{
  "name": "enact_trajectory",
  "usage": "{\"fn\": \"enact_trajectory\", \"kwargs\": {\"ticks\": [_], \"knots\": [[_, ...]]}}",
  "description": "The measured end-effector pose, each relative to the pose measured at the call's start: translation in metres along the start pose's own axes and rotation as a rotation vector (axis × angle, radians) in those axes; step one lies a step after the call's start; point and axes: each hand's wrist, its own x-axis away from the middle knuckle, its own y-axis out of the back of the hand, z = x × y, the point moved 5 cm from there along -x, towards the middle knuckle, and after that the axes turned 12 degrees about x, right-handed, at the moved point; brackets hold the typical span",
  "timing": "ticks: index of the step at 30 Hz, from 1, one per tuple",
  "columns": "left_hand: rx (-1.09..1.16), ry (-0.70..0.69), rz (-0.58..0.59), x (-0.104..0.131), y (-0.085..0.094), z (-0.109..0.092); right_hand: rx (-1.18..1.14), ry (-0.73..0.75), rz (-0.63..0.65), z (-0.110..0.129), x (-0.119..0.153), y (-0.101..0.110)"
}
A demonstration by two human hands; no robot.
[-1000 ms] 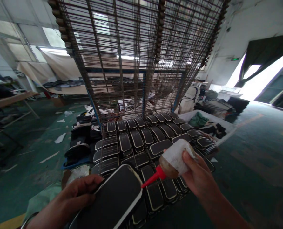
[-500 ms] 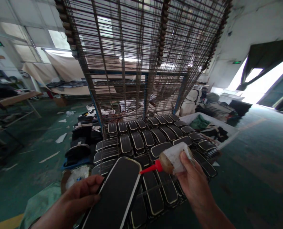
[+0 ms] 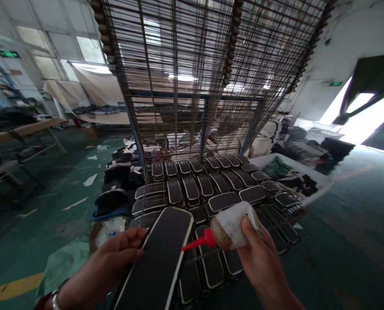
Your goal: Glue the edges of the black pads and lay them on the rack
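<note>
My left hand grips the left edge of a long dark panel with rounded corners and a pale rim, tilted towards me. In my right hand is a squeeze bottle, held on its side, with a stained whitish body and a red pointed nozzle. The nozzle tip meets the panel's right edge, below its top right corner. A yellowish line runs along the rim above the tip. Behind the panel, several similar dark panels with pale rims lie in rows on a wire rack.
The tall wire rack rises steeply behind the panels. Left of it stand piles of black pieces and a green cloth. A white bin with fabric stands to the right. Work tables are at the far left.
The nozzle tip has moved down along the panel's right edge, away from the top corner. My right hand has lowered with the bottle. The whole view has shifted slightly.
</note>
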Motion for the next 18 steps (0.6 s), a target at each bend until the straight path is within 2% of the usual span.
{"fn": "enact_trajectory", "kwargs": {"ticks": [5,11,14,18], "knots": [[-0.015,-0.024,-0.032,0.002,-0.002,-0.004,0.007,-0.063,-0.006,-0.010,0.010,-0.002],[-0.032,-0.053,-0.031,-0.001,0.008,-0.005,0.016,-0.070,0.077,-0.017,0.022,-0.008],[-0.032,-0.070,-0.042,-0.002,0.013,-0.005,0.033,-0.075,0.079,-0.024,0.028,-0.005],[-0.019,-0.091,-0.075,-0.003,0.018,-0.006,0.015,-0.092,0.201,-0.030,0.038,-0.010]]}}
